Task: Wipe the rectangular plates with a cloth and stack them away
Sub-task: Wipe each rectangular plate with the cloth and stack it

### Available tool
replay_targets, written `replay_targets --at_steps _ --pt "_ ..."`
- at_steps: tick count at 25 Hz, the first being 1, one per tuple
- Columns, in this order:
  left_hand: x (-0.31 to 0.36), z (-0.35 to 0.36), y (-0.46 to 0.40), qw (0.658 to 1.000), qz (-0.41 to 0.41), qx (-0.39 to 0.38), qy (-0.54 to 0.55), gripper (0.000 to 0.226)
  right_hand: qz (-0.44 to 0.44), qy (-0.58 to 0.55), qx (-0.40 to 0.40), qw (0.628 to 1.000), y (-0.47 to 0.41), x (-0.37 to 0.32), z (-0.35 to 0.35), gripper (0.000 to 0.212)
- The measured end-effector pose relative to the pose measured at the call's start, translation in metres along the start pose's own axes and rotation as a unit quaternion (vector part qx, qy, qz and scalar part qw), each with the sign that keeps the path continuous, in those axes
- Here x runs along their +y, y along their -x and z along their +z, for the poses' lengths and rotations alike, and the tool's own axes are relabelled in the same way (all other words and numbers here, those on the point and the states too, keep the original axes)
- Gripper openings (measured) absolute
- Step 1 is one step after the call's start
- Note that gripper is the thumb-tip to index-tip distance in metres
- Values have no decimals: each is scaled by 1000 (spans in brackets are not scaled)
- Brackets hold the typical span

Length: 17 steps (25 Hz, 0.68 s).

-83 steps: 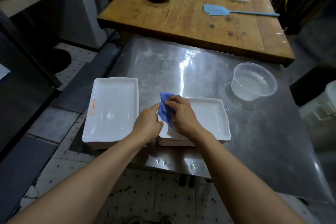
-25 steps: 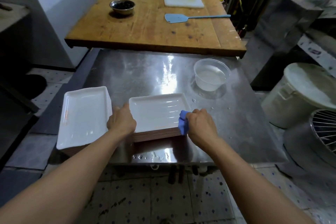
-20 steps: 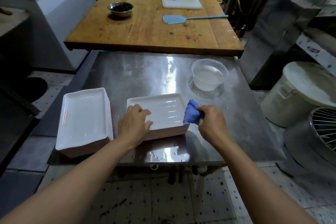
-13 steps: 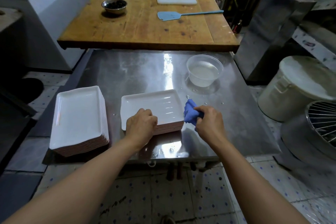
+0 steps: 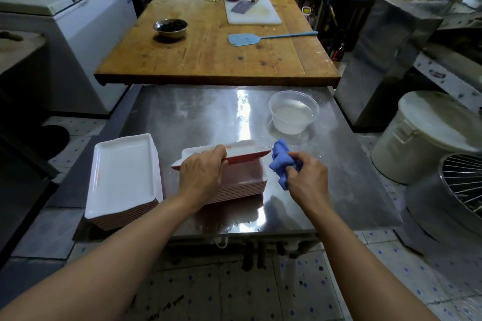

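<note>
Plate (image 5: 242,151) tilted up by left hand (image 5: 202,172); right hand (image 5: 309,174) grips cloth (image 5: 280,161) beside its edge.

Cloth (image 5: 280,161) blue; plates (image 5: 122,172) white top, red underside; floor (image 5: 234,292) w/ blue dots.

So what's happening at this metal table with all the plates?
A person is wiping rectangular plates. The left hand grips the top plate, tilted up off the right stack. The right hand holds a blue cloth beside it. Another stack sits to the left, and a clear tub stands behind.
</note>
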<state>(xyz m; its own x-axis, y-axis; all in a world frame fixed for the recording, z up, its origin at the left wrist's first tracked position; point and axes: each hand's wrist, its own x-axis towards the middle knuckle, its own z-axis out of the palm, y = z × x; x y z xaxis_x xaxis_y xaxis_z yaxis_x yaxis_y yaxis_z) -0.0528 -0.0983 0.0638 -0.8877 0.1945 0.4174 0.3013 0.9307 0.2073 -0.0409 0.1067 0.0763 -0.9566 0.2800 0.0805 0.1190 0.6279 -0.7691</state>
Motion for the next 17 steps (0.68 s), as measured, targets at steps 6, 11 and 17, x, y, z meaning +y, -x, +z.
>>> replay_targets --at_steps 6,11,17 --pt "3 -52 -17 971 -132 64 187 9 -79 -66 49 994 2 -52 -16 22" --pt "0 -101 -18 926 -192 71 317 10 -211 -66 96 971 6 -109 -19 27" --pt "1 -139 -8 891 -220 81 389 12 -351 -71 63 932 16 -162 -17 27"
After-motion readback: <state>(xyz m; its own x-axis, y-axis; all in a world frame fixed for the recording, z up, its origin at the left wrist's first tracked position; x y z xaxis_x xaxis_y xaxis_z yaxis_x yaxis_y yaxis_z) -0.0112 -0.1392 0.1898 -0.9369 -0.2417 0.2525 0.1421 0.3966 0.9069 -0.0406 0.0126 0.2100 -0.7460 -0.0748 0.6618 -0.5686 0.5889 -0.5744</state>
